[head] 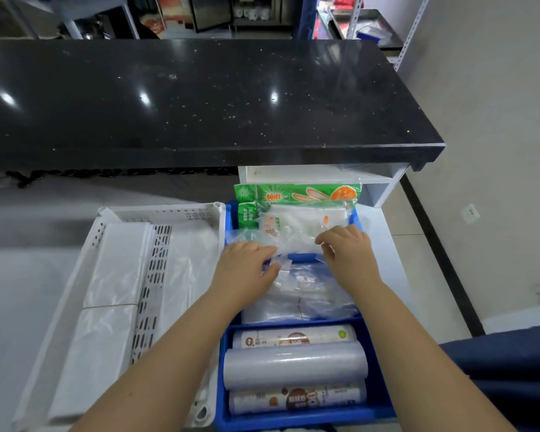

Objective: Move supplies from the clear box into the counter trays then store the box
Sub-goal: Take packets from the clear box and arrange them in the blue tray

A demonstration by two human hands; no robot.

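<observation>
Now | left hand [247, 269], right hand [348, 251]: both pinching pack [296, 241] over blue tray [293, 416] | pack: likely light, floppy, slippery film | hold both ends by edges

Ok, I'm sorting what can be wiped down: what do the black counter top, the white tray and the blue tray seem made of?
Black counter top: polished stone or stone-look slab, glossy, speckled, reflecting lamps. White tray: moulded plastic, matte, with slotted walls. Blue tray: likely moulded plastic too, smooth, slight sheen.
</observation>
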